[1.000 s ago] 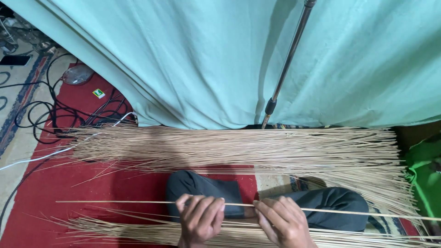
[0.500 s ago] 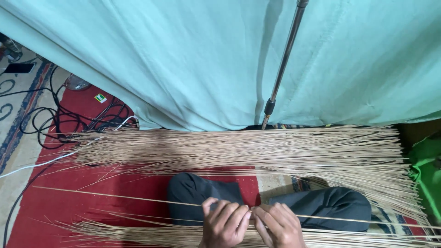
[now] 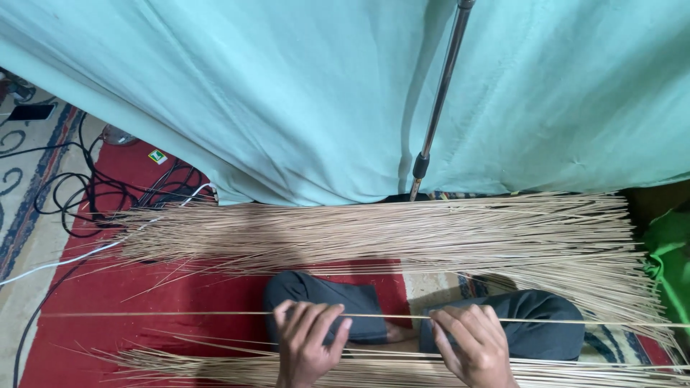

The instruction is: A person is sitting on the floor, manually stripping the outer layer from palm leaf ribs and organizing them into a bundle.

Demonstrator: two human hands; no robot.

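A long thin pale stick (image 3: 180, 314) stretches level across the bottom of the view, over my legs in dark trousers (image 3: 338, 302). My left hand (image 3: 305, 341) grips it near the middle, fingers curled over it. My right hand (image 3: 471, 345) grips the same stick a little farther right. A wide layer of similar sticks (image 3: 402, 233) lies on the red rug (image 3: 108, 287) beyond my knees. A smaller bundle of sticks (image 3: 215, 363) lies under my hands at the bottom edge.
A pale green cloth (image 3: 302, 93) hangs across the back. A metal stand pole (image 3: 437, 108) rises in front of it. Black and white cables (image 3: 86, 201) lie at the left. Bright green fabric (image 3: 672, 259) sits at the right edge.
My hands were close together half a second ago and have moved apart along the stick. The camera view has shifted slightly.
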